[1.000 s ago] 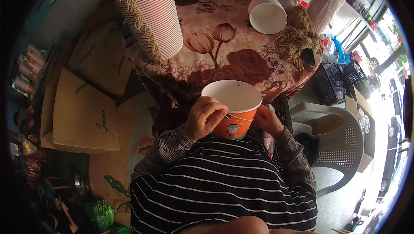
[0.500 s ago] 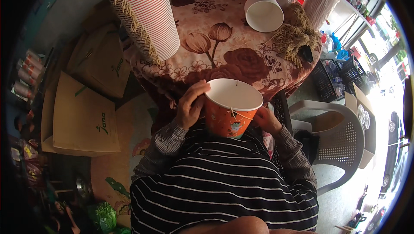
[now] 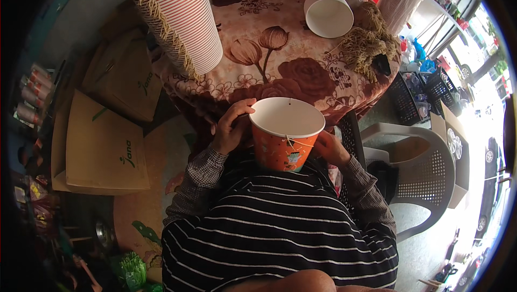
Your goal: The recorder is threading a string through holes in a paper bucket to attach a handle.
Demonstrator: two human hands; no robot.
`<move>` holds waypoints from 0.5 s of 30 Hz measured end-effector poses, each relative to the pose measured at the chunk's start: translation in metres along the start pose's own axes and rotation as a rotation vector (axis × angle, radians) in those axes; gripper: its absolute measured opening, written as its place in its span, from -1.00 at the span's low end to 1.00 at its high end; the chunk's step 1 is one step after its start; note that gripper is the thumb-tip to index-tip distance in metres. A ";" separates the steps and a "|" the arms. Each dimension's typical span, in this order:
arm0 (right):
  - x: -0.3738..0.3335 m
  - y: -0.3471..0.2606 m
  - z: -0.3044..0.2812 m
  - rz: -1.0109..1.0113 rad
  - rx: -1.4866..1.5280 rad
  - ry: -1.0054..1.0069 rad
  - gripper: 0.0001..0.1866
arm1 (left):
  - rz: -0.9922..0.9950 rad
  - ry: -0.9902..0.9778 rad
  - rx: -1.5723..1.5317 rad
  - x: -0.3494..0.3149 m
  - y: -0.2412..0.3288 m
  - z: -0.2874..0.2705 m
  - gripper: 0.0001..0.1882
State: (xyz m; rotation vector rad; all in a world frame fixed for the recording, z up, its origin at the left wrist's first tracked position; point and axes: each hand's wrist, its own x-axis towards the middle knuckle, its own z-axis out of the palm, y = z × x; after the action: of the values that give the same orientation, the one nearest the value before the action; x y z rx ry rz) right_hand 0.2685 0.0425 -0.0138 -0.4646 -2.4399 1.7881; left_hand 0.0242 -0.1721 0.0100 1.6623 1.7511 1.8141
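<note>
An orange paper bucket with a white inside and printed figures stands upright at my lap, mouth up. My left hand is closed on its left side, fingertips over the rim. A thin twine cord comes through the near wall just below the rim and runs right, toward my right hand. That hand is closed against the right side, its fingertips partly hidden by the bucket; the cord ends at them. A small hole shows in the far wall.
On the flowered tablecloth stand a tall stack of buckets with twine handles, a bucket on its side and a heap of twine. Cardboard boxes lie at left; a plastic chair is at right.
The bucket has shifted slightly left, together with my left hand. My right hand stays at its right side, almost unmoved.
</note>
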 end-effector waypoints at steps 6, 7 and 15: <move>0.001 -0.009 0.002 -0.014 0.103 0.019 -0.60 | -0.030 -0.007 -0.069 0.000 0.002 -0.008 -0.77; 0.001 -0.010 0.002 -0.027 0.182 0.042 -0.58 | -0.027 -0.004 -0.070 0.001 0.002 -0.010 -0.80; -0.005 -0.026 -0.007 -0.126 0.165 0.143 -0.59 | -0.094 0.287 -0.297 -0.003 0.019 -0.021 -0.85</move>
State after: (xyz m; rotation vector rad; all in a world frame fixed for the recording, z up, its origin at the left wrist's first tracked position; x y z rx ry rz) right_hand 0.2698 0.0406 0.0136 -0.3988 -2.1555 1.8180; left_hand 0.0205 -0.1937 0.0281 1.2386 1.5261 2.2261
